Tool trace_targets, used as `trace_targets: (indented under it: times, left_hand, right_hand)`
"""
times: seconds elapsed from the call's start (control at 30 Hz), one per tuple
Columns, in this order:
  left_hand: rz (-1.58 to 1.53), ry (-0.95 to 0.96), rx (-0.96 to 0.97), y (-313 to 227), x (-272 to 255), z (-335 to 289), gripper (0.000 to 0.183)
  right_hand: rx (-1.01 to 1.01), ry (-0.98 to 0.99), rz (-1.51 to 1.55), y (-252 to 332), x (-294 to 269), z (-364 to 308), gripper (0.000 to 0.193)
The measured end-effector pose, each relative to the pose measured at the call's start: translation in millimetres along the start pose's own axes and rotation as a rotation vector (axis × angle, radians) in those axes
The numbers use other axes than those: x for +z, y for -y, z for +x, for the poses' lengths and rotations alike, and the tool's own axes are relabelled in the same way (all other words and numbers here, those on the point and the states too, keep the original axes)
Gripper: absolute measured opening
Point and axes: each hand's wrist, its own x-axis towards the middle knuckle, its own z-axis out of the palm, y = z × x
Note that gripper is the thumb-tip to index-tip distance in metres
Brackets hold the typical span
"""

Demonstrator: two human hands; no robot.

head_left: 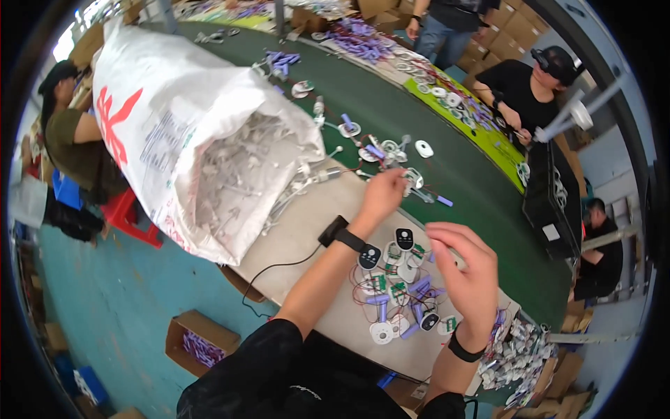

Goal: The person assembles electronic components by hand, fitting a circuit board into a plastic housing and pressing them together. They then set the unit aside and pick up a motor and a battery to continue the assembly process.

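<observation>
My left hand [384, 195] reaches over the green conveyor belt, its fingers pinched at a white plastic part [414, 179] with thin red wires near it. My right hand [469, 269] hovers above the near bench, fingers curved and thumb apart, with nothing visible in it. Beside and below it lies a pile of small parts: green circuit boards [398, 293], purple cylindrical cells [419, 284], white round discs [381, 332] and black-faced oval covers [369, 257], tangled in red and dark wires. The right palm hides part of this pile.
A large white woven sack [160, 126] of clear and white plastic pieces lies open at left. Loose parts [375, 149] dot the belt. A cardboard box [202, 342] of purple cells stands on the floor. Scrap parts [516, 353] heap at lower right. A person [534, 91] works across the belt.
</observation>
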Motion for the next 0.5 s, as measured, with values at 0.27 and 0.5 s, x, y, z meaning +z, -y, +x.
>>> trace_targets:
  times: [0.27,0.5]
  left_hand:
    - [0.084,-0.120,0.097,-5,23,-10,0.022]
    - [0.101,-0.162,0.194,-4,20,-16,0.020]
  right_hand:
    - [-0.310,0.257,-0.471,-26,151,81,0.026]
    - [-0.325,0.197,-0.472,-101,229,123,0.035]
